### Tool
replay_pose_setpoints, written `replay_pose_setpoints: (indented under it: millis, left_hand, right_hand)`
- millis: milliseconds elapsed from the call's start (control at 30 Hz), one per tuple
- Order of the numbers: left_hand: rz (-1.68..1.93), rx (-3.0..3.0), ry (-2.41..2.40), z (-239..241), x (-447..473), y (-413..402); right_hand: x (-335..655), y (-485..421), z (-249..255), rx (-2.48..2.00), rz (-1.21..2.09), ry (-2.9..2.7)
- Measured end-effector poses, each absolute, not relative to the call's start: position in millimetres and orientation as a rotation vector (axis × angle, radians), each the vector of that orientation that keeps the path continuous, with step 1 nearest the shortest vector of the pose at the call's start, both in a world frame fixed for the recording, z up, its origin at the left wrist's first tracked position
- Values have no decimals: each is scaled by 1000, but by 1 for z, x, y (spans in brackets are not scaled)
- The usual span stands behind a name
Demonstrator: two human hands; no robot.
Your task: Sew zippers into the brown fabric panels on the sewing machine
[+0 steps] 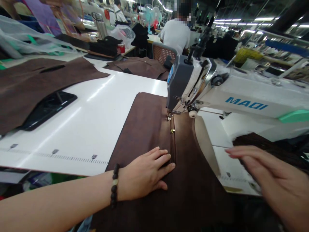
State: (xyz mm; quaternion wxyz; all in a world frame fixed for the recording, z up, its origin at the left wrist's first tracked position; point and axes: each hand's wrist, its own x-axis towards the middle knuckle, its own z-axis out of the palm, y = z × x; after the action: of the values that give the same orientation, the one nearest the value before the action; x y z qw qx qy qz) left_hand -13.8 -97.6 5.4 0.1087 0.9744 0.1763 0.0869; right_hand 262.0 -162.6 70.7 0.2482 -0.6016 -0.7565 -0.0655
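Observation:
A brown suede-like fabric piece (145,129) lies on the white table under the needle of a white sewing machine (241,100). A zipper (172,141) with a brass pull runs down its middle. My left hand (145,172) lies flat on the fabric, fingers stretched out and touching the zipper's left edge; a dark bead bracelet is on the wrist. My right hand (270,177) hovers at the lower right, fingers extended and blurred, over the machine bed beside a dark fuzzy fabric piece (267,146). It holds nothing that I can see.
More brown fabric pieces (36,83) lie at the left, partly over a black phone (48,108). Another piece (142,66) rests at the table's far edge. A ruler scale (60,156) marks the table front. A person in white (177,33) sits beyond.

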Motion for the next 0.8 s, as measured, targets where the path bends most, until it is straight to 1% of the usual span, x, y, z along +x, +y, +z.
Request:
replay_pose_setpoints:
  millis: [67, 100, 200, 333, 567, 800]
  left_hand:
    - [252, 2869, 532, 6, -14, -98]
    - [244, 2867, 539, 7, -14, -98]
    - [236, 2850, 552, 7, -14, -98]
    - [274, 2830, 553, 6, -14, -98]
    - [305, 2831, 582, 5, -14, -99]
    - [329, 2852, 588, 0, -14, -99]
  right_hand:
    - [231, -136, 63, -1441, -179, -2256]
    - [218, -124, 55, -1425, -166, -2339]
    - [192, -94, 24, -1466, -103, -2437]
    - [189, -81, -8, -1532, -146, -2456]
    - [191, -84, -9, -1557, -103, -2439]
    - [188, -82, -9, -1651, -141, -2454]
